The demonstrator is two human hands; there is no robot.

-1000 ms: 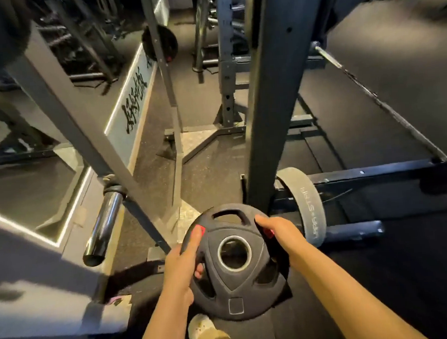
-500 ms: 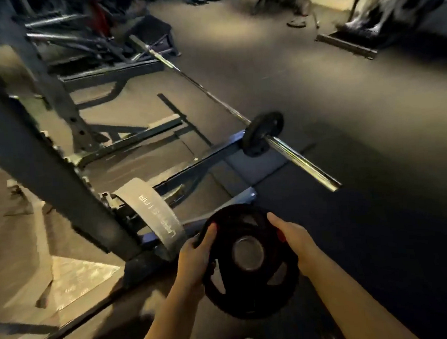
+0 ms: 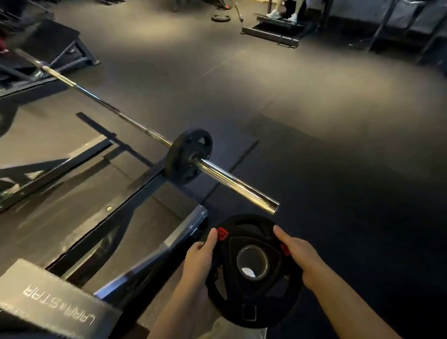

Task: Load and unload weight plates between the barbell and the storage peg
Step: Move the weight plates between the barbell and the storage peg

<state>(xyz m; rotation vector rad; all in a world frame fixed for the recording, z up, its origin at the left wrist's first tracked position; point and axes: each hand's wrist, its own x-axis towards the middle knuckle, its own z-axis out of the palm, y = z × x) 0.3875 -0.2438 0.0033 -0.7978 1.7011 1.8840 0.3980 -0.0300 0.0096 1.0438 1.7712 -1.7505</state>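
Both hands clamp the weight plate [image 3: 253,271] by its rim, left hand [image 3: 199,256] and right hand [image 3: 299,253] on opposite sides. The barbell sleeve [image 3: 234,185] ends just beyond the plate's top edge, its long axis running away up-left to a loaded plate [image 3: 189,157].

Dark rubber floor [image 3: 320,137] is filling the frame, catching a pale glow toward the top. Black rack frame [image 3: 60,174] is lying at left, a low platform [image 3: 271,32] sitting upper right.
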